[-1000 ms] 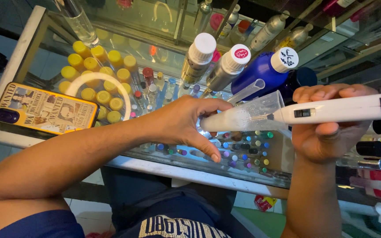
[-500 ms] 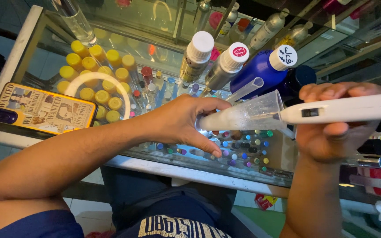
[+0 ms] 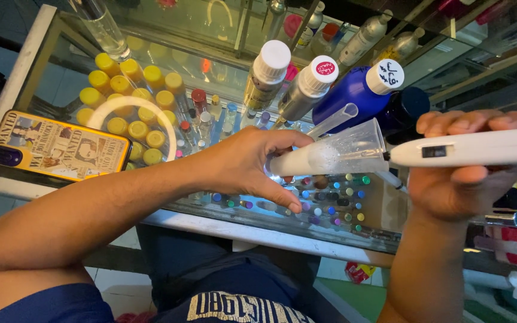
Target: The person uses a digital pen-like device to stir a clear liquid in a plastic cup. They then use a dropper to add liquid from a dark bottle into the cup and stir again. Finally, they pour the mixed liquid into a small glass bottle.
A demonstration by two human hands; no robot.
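1. Left hand (image 3: 252, 170) is wrapped around a milky-white tube (image 3: 306, 160) with a clear funnel (image 3: 357, 146) seated in its mouth, held nearly level above the glass counter (image 3: 222, 90), mid-scene.
2. Right hand (image 3: 462, 179) is closed on a long white dispensing tool (image 3: 474, 149), tip right at the funnel's wide end.
3. Judged status: tool lined up with funnel; droplets cling inside the funnel, so some liquid looks to be in. Fill level in the tube can't be read.
4. Looks left: funnel still seated, tube uncapped.
5. Far side: white-capped bottles (image 3: 270, 72), blue bottle (image 3: 360, 90). Far left: phone in yellow case (image 3: 58, 146). Yellow-capped vials (image 3: 127, 101) under the glass.
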